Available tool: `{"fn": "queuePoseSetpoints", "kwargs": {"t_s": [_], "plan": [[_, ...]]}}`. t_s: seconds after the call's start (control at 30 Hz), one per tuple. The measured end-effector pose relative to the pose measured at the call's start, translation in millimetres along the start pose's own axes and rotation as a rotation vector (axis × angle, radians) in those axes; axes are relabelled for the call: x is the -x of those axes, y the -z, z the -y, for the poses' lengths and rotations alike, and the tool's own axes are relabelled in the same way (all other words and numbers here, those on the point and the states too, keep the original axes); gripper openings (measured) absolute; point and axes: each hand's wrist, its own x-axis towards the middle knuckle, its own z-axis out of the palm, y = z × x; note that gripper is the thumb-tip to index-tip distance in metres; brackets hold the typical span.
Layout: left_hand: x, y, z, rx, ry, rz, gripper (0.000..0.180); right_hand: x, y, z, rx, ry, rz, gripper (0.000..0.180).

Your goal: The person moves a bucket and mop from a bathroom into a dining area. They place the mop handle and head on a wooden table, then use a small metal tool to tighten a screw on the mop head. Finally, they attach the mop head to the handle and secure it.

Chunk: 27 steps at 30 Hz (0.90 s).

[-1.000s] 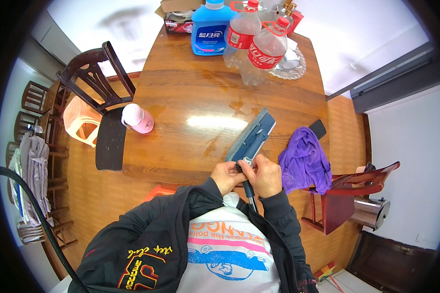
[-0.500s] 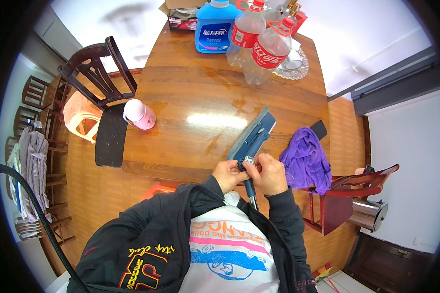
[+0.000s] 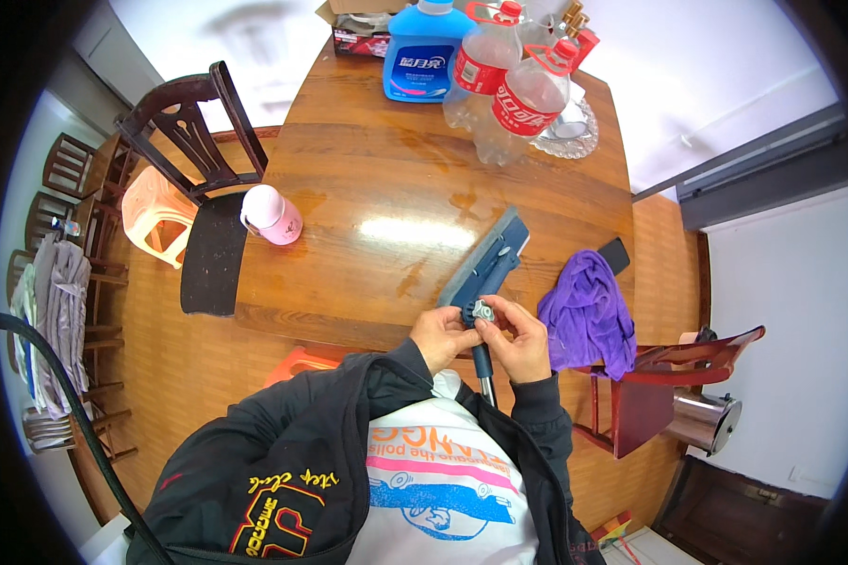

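A dark blue squeegee (image 3: 488, 264) with a pale grey edge and a metal pole lies tilted over the table's near edge. My left hand (image 3: 439, 337) is closed around the joint where its head meets the handle. The thumb and forefinger of my right hand (image 3: 518, 341) pinch a silver-grey knob (image 3: 483, 310) on that joint. The handle (image 3: 483, 363) runs down between my hands toward my shirt. A crumpled purple cloth (image 3: 589, 311) lies to the right of my right hand, at the table's edge.
On the wooden table (image 3: 349, 273) are a pink flask (image 3: 271, 215), a black phone (image 3: 615, 255), a blue detergent bottle (image 3: 424, 56), two clear plastic bottles (image 3: 523, 108) and a glass dish (image 3: 579, 137). A dark chair (image 3: 203, 151) stands left, a reddish one (image 3: 645, 405) right.
My right hand's fingers have shifted slightly on the knob, showing more of it. My left hand stays at the joint. The whole view has moved a little.
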Motion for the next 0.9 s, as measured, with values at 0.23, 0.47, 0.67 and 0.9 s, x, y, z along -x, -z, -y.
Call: {"fn": "queuePoseSetpoints", "kwargs": {"t_s": [0.23, 0.47, 0.67, 0.9], "plan": [[11, -9, 2, 0.08, 0.01, 0.002, 0.037, -2, -3, 12, 0.419, -0.109, -0.082, 0.019], [9, -8, 8, 0.096, -0.036, 0.006, 0.032, -9, 4, 13, 0.172, 0.138, -0.046, 0.02], [13, -12, -3, 0.005, -0.003, -0.019, 0.03, -6, 3, 12, 0.327, -0.104, -0.047, 0.02], [10, -11, 0, 0.027, -0.004, 0.008, 0.031, -5, -2, 13, 0.329, -0.086, -0.112, 0.022]]}}
